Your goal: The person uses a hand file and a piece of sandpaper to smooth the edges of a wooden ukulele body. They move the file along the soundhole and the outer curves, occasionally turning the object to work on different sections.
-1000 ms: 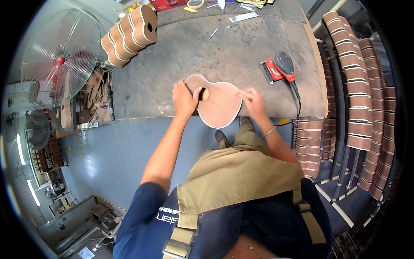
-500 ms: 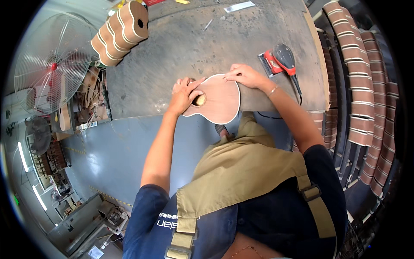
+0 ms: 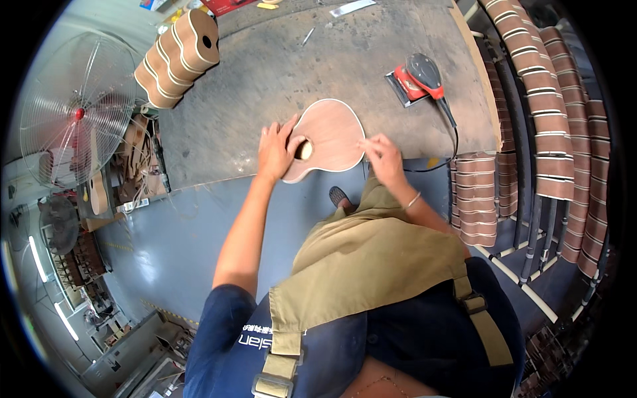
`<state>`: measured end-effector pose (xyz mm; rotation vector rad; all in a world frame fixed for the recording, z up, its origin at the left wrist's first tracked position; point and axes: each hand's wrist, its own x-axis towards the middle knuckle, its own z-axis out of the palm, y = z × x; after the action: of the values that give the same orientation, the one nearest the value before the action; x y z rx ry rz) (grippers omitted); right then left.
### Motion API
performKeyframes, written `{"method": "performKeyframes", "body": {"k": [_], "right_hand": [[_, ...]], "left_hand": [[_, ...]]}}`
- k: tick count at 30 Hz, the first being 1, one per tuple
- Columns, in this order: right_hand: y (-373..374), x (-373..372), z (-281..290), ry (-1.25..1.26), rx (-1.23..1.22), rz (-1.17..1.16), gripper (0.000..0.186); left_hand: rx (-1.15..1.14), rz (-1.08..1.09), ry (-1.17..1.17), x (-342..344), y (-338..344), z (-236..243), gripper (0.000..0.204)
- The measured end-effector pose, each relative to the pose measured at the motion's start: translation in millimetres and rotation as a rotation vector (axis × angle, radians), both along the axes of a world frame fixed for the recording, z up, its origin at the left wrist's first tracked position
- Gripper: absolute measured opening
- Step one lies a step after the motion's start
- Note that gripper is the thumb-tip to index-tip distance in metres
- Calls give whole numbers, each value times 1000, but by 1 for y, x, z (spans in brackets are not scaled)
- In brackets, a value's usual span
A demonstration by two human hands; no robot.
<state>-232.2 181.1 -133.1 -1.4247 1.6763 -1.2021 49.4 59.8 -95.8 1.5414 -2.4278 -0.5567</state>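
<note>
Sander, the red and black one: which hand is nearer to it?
Right. The right hand is below-left of the sander in the picture; the left hand is farther left, on the guitar body.

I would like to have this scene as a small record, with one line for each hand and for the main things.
Left hand: on the narrow end of a guitar body, thumb beside the sound hole
Right hand: at the wide end, fingers bunched; contact unclear
Guitar body: wooden, pale-edged, slightly over the table edge
Sander: red and black, on the table's right side
Stacked bodies: far left corner
Fan: left of the table
Rack: right, loaded with banded brown pieces
</note>
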Motion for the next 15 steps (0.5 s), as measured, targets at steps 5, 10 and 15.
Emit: {"method": "performKeyframes", "body": {"k": [5, 10, 15], "right_hand": [[-123, -49, 0, 95, 23, 481, 21], [-191, -39, 4, 18, -1, 817, 22], [-158, -52, 3, 43, 103, 673, 24]], "left_hand": [[213, 129, 212, -17, 45, 8, 99], [342, 187, 221, -39, 52, 6, 97], [335, 241, 332, -41, 61, -4, 95]]}}
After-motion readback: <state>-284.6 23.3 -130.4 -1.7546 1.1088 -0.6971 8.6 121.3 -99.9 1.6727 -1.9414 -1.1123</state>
